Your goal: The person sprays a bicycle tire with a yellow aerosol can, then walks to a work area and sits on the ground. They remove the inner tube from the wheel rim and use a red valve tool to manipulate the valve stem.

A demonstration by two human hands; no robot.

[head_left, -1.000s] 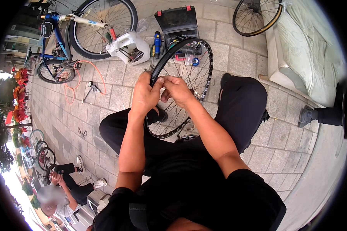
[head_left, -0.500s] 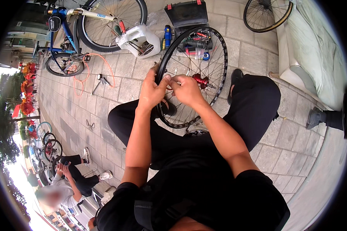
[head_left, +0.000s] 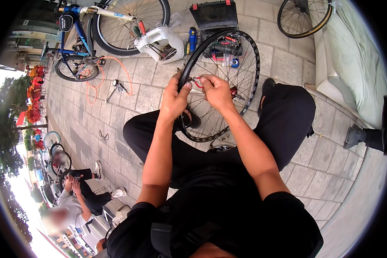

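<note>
A bicycle wheel (head_left: 256,60) with a black rim and red hub (head_left: 235,93) stands between my legs, leaning forward. My left hand (head_left: 174,96) grips the wheel's left side, thumb on the inner edge and fingers round the outside. Just right of it, my right hand (head_left: 216,92) has its fingers closed on a small red tool (head_left: 198,84) among the spokes beside the rim; its exact kind is unclear.
Beyond the wheel are an open toolbox (head_left: 213,17), a blue-yellow tool (head_left: 192,38), a white container of tools (head_left: 159,45), a blue bicycle (head_left: 77,36) and an orange hose (head_left: 124,69). Another wheel (head_left: 303,19) and covered couch (head_left: 344,64) are right; a seated person (head_left: 88,193) is left.
The view has shifted, so the surroundings sit higher and farther right. My right hand has risen along the inner rim, and the red tool at its fingertips now shows more clearly.
</note>
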